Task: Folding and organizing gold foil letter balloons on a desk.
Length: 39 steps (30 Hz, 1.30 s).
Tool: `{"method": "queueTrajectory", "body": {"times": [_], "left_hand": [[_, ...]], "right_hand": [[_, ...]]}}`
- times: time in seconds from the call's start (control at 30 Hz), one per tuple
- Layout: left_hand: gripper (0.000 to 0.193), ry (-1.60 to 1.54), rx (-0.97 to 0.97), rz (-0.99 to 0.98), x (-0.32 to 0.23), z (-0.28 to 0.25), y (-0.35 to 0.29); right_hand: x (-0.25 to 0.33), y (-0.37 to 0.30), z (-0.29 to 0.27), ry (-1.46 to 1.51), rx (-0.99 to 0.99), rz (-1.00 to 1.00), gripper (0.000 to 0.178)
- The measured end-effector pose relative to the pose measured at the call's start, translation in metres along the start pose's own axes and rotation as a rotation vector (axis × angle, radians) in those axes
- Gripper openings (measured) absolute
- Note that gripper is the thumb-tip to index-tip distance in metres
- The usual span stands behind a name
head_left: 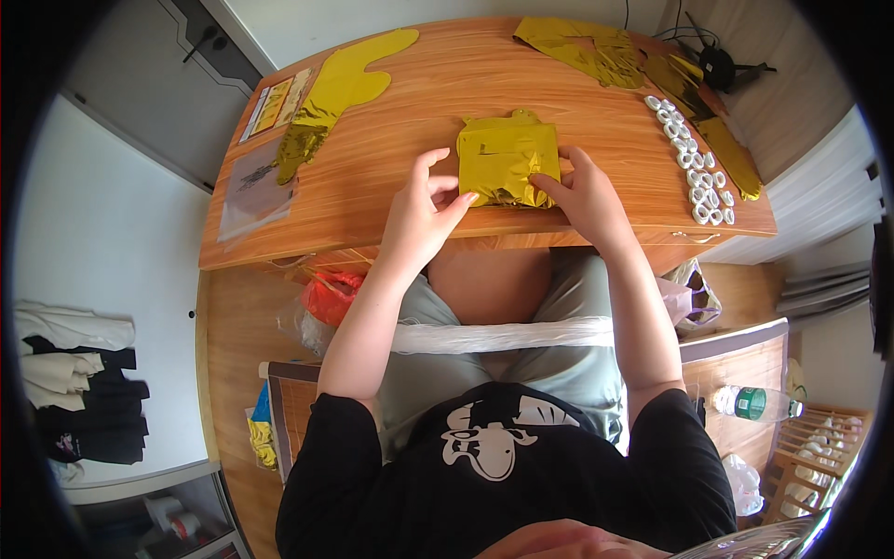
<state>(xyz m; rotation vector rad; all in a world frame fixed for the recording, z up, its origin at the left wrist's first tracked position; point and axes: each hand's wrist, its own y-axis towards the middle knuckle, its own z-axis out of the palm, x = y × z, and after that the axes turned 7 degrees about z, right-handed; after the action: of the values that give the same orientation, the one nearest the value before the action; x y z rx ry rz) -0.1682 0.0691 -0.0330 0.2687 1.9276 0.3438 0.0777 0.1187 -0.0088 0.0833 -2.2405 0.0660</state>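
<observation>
A flat gold foil balloon (506,154), folded into a rough square, lies near the front edge of the wooden desk. At its left side is my left hand (430,200), fingers apart and curved, with the thumb tip at the lower left corner. My right hand (585,194) has its thumb pressed on the foil's lower right part, while the other fingers curl at the right edge, partly hidden. Creases and shiny wrinkles run along the near side of the foil. Small rounded tabs stick out at its far side.
More flat gold foil balloons (346,79) lie on the desk (419,102) at far left and far right. Several small white rolls (697,172) line its right side. A clear plastic sleeve (253,194) rests at left. White strands (503,336) stretch across my lap. A bottle (759,403) lies at right.
</observation>
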Motion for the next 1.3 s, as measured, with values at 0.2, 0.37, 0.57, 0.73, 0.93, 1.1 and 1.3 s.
{"method": "queueTrajectory", "body": {"times": [0.2,0.37,0.57,0.73,0.93,1.1,1.3], "left_hand": [[0.060,0.104,-0.039,0.055,-0.001,0.002,0.003],[0.045,0.352,0.114,0.161,-0.008,-0.003,0.013],[0.055,0.774,0.422,0.455,-0.017,-0.002,0.059],[0.067,0.641,0.712,0.494,0.014,0.009,0.083],[0.068,0.757,0.731,0.509,0.022,0.011,0.079],[0.068,0.766,0.737,0.518,0.021,0.016,0.081],[0.070,0.793,0.741,0.520,0.023,0.015,0.082]], "right_hand": [[0.002,0.004,0.004,-0.019,-0.062,-0.017,0.078],[0.000,0.008,0.006,-0.044,-0.056,0.006,0.078],[0.004,0.006,0.005,-0.020,-0.048,0.012,0.078],[0.004,0.009,0.009,-0.067,-0.084,-0.002,0.078],[0.021,-0.011,-0.001,0.107,-0.036,0.099,0.063],[-0.014,-0.029,0.005,0.212,-0.225,-0.110,0.050],[-0.020,-0.024,0.003,0.065,-0.167,-0.146,0.043]]}}
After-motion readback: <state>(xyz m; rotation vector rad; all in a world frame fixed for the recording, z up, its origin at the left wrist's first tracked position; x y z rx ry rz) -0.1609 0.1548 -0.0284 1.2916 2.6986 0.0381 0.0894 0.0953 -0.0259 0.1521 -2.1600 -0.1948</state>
